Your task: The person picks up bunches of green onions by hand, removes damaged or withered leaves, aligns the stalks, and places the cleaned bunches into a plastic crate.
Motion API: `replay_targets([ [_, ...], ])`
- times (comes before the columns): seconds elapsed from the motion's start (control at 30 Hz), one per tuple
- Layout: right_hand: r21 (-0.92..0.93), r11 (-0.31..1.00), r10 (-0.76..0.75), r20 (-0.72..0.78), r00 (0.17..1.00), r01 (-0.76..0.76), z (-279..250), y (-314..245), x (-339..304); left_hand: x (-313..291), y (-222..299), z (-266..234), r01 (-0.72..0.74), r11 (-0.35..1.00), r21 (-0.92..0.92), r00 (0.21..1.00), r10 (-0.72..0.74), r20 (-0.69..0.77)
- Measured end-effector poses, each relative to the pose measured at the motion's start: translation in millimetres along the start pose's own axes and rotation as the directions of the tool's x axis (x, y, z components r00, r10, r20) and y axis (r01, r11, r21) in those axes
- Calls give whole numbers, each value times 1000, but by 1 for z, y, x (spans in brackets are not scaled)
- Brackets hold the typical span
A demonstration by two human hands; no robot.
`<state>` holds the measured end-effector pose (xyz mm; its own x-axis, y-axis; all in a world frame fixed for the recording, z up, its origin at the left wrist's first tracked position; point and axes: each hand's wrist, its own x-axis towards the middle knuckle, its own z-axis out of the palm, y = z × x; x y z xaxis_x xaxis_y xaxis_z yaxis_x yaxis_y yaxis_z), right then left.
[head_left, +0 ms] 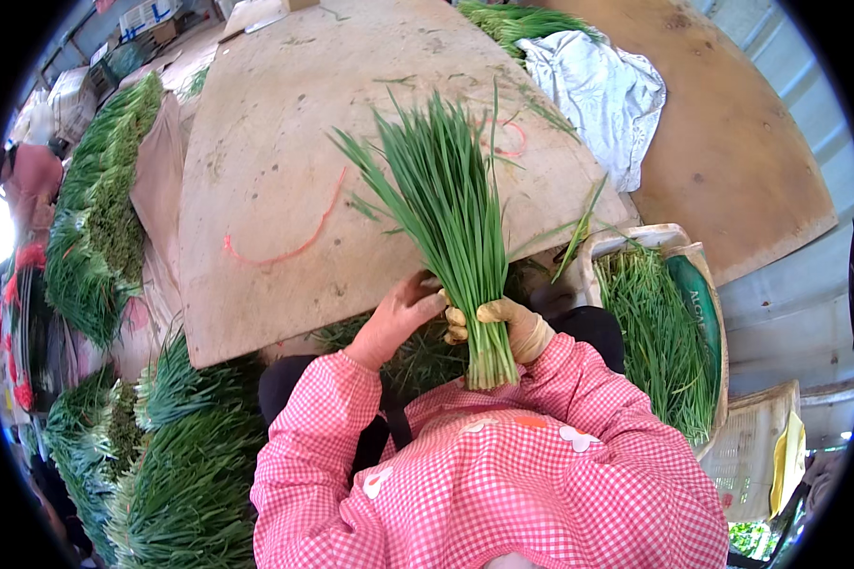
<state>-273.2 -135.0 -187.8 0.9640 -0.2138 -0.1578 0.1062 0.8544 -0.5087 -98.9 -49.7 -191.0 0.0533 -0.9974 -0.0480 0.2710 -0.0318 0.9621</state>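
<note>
The right hand (522, 325), in a pale, stained glove, is closed firmly round the lower stalks of a bunch of leafy greens (457, 213), thumb in front, fingertips showing at the far side. The bare left hand (403, 313) is beside it with fingers bent; whether they touch the stalks I cannot tell. The bunch is held over the near edge of a worn board (275, 152), its cut ends pale green to whitish and roughly level, its long flat blades deep green, fanning toward pointed tips. A pink strand (266, 263) lies on the board; a white box (638, 234) of similar greens stands to the right
</note>
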Motion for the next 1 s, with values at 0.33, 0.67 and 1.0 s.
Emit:
replay_targets([
  [0.33,-106,942,323,28,946,-318,8,26,1,-2,-13,9,131,800,-585,987,-49,153],
  [0.67,-430,680,576,-187,796,-593,-5,29,-26,6,1,1,-87,771,-631,994,31,-100],
  [1.0,-792,593,79,-123,989,-146,17,-23,-6,-21,15,-30,-157,737,-657,952,-65,-300],
])
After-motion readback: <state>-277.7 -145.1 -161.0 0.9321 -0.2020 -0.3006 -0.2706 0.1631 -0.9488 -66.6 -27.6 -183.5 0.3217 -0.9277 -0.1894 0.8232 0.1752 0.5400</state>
